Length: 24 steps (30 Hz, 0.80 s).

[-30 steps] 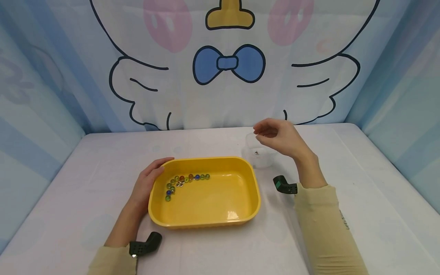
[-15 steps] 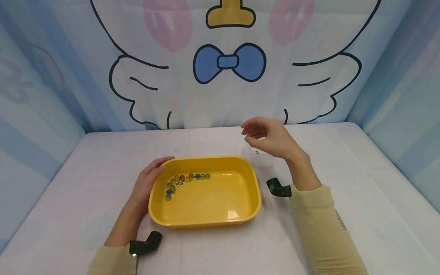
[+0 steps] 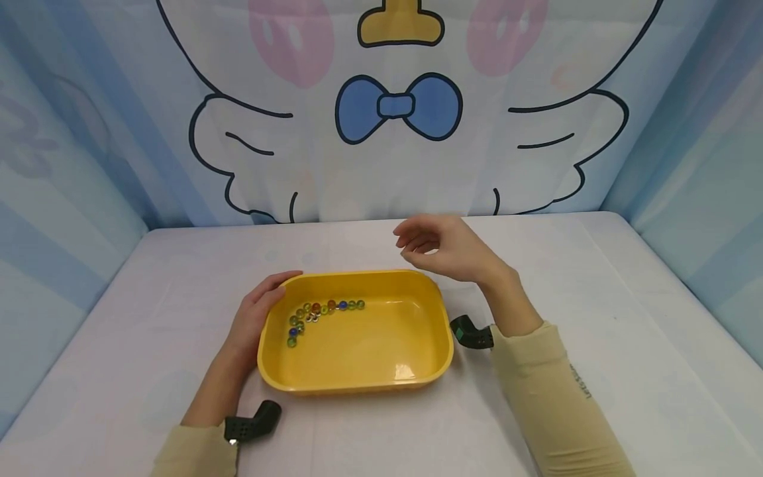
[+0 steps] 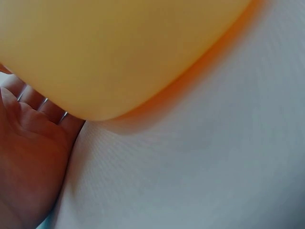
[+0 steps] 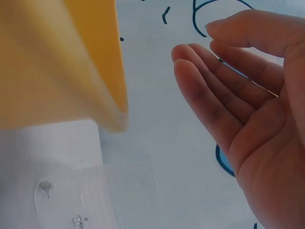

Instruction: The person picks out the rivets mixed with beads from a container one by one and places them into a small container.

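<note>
My left hand (image 3: 253, 321) holds the left end of a yellow plastic tray (image 3: 369, 354), thumb at the rim and fingers along its outer wall. Several glass marbles (image 3: 316, 308), green, blue and amber, lie inside in a bent line along the tray's far and left sides. A few small shiny pieces (image 3: 312, 318) sit among them. Above the far right corner of the tray hovers my right hand (image 3: 453, 248), its fingers loosely bent with nothing visible between them. The right wrist view shows a clear plastic container (image 5: 119, 200) with small shiny bits in it; in the head view my right hand hides it.
A white cloth (image 3: 596, 371) covers the table. Behind it hangs a cartoon-printed curtain (image 3: 396, 179), and blue cloth panels stand at both sides. Each wrist carries a black camera (image 3: 471, 332).
My right hand has moved left from above the clear container towards the tray's far right corner, dropping slightly in the last half second. The left hand, tray and marbles stay put.
</note>
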### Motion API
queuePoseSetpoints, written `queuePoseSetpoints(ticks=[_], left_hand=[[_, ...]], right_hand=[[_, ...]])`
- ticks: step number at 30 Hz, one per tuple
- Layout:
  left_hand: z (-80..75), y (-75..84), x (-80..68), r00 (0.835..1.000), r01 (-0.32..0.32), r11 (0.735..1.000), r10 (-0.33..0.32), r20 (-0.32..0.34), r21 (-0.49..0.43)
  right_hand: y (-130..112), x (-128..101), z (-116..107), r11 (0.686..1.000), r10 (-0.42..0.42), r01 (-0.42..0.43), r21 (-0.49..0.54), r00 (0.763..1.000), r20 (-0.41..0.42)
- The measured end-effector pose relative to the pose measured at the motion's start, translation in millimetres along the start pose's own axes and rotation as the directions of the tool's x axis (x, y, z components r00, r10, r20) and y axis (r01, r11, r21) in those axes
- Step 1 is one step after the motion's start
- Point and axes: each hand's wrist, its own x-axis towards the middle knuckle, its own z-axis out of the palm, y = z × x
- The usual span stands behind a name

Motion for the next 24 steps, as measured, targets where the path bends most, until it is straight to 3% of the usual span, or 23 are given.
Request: queuePoseSetpoints(ticks=[12, 24], left_hand=[[1.3, 2.2, -1.1, 1.000, 0.008, 1.000, -0.008, -0.003, 0.015], [1.0, 1.2, -0.8, 1.000, 0.008, 1.000, -0.008, -0.011, 0.022]], right_hand=[[-11, 1, 4, 0.998, 0.023, -0.027, 0.050, 0.997, 0.076], [-17, 7, 18, 0.997, -0.054, 0.047, 0.053, 0.990, 0.128]])
